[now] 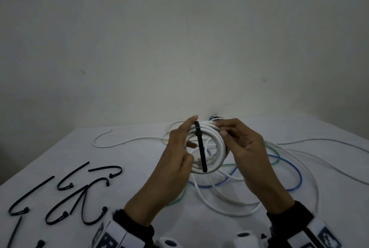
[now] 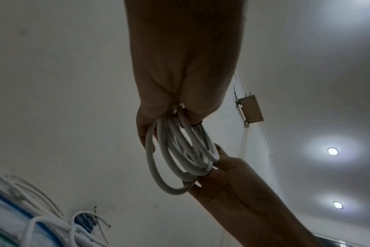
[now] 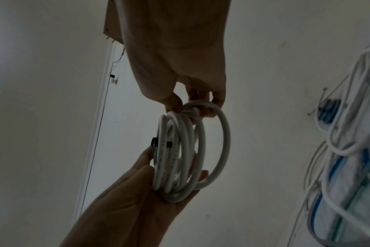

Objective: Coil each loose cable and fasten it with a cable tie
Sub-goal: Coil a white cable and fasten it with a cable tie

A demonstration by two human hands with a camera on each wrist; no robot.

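A coiled white cable (image 1: 207,146) is held upright above the table between both hands. A black cable tie (image 1: 201,148) is looped round the coil's top, its head (image 1: 197,126) up there and its long tail hanging down across the coil. My left hand (image 1: 179,148) grips the coil's left side, fingers curled round it. My right hand (image 1: 237,140) pinches the coil's upper right between thumb and fingers. The left wrist view shows the coil (image 2: 180,153) under my left hand (image 2: 171,107). In the right wrist view my right hand (image 3: 192,103) pinches the coil (image 3: 190,157) at its top.
Several loose black cable ties (image 1: 65,194) lie on the white table (image 1: 139,160) at the front left. Loose white cable (image 1: 239,204), a blue cable (image 1: 295,168) and a green one (image 1: 273,160) sprawl beneath and right of the hands. A thin white cable (image 1: 111,142) trails left.
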